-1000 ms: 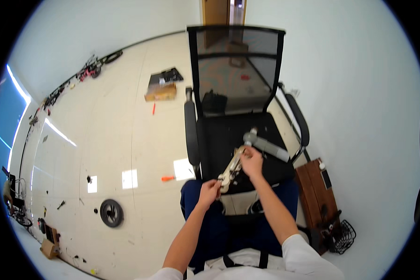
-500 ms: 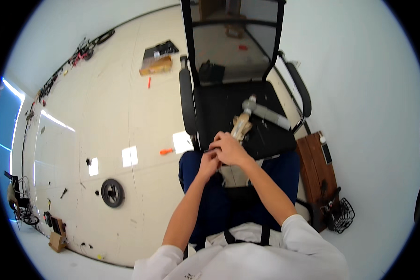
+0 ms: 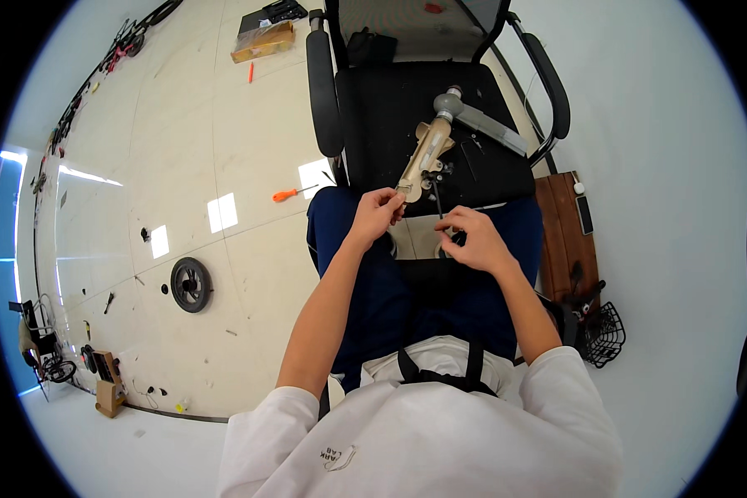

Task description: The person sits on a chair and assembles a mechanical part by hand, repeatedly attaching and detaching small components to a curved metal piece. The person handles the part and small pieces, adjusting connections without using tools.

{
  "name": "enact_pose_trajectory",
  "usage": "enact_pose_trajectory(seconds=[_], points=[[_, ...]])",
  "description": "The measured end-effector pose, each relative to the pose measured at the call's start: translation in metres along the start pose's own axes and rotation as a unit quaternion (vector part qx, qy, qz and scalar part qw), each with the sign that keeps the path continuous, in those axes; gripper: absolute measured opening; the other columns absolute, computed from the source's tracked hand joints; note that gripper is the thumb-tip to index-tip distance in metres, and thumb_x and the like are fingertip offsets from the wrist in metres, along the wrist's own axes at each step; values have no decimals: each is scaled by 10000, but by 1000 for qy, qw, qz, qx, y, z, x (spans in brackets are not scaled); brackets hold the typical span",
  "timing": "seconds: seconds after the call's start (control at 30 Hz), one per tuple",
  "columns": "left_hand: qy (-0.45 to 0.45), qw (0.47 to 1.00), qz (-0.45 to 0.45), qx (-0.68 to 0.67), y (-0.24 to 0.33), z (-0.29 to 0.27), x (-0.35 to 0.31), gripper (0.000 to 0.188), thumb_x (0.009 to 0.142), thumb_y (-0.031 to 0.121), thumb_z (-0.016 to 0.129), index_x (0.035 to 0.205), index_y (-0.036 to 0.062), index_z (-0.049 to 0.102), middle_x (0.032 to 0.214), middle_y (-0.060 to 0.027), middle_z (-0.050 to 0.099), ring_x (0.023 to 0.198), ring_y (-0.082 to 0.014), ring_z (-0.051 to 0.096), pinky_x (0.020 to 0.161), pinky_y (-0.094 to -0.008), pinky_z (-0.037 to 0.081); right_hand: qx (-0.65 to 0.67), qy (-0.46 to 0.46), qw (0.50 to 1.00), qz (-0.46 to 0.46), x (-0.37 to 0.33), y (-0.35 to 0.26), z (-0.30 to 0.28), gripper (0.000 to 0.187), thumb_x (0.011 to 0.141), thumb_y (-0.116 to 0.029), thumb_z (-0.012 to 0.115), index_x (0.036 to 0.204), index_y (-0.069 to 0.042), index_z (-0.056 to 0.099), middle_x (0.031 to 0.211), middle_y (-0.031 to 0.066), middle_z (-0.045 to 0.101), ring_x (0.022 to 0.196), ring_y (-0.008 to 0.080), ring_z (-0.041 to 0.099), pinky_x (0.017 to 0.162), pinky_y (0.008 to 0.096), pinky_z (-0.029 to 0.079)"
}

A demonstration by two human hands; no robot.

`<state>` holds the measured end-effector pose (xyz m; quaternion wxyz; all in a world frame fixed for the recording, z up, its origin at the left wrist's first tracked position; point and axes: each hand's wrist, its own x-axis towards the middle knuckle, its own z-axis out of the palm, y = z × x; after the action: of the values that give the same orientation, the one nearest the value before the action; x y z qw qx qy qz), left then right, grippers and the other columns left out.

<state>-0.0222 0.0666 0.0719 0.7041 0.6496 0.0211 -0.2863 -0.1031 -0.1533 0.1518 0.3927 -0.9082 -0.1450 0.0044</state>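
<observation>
A beige and grey metal frame part (image 3: 428,154) lies on the black seat of an office chair (image 3: 378,108) in front of me, its beige end pointing toward my lap. At that near end, my left hand (image 3: 379,216) is closed with thumb and fingers pinching the part's tip. Small black fittings (image 3: 432,176) sit beside the beige section, and a thin black rod (image 3: 439,201) runs from them toward me. My right hand (image 3: 475,240) has its fingers curved and apart, the index fingertip close to the rod's lower end; whether they touch I cannot tell.
Dark hex keys (image 3: 471,158) lie on the seat. An orange-handled screwdriver (image 3: 285,196) and a black wheel (image 3: 191,285) are on the tiled floor at left. A brown wooden board (image 3: 563,236) with a phone (image 3: 585,214) and a wire basket (image 3: 606,334) stand at right.
My hands were together at the frame part's near end; now they are apart, the right one drawn off to the right. My view has tilted down toward my lap.
</observation>
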Motion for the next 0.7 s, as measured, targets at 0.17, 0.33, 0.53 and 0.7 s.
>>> enact_pose_trajectory(seconds=[0.17,0.33,0.53,0.7], points=[[10,1000,4,-14,-1,-7,-1,231,1016,212,613,889,27,669,719,-4,616,646,-86,559,614,-243,453,59,16,993,102,27,24,-33,168,823,-23,671,985,-14,629,808,97,680,713,186,660,678,303,523],[13,1000,-11,-13,3,-5,1,230,1016,214,614,896,28,676,722,-4,620,640,-80,550,607,-237,443,22,142,983,117,56,72,-34,223,851,-98,746,1051,-12,695,905,116,736,764,193,697,681,299,540],[27,1000,1,-12,1,-9,2,246,1016,229,618,884,30,676,713,-2,621,642,-79,551,610,-233,439,4,208,971,119,48,73,-16,213,841,-92,763,1021,9,712,879,128,726,736,185,691,663,295,544],[42,999,0,-21,4,-7,-3,254,1009,235,624,858,36,673,701,-2,615,633,-76,543,603,-237,429,52,221,965,129,-6,16,17,209,845,-65,749,1040,-8,700,791,107,714,688,167,691,642,291,543]])
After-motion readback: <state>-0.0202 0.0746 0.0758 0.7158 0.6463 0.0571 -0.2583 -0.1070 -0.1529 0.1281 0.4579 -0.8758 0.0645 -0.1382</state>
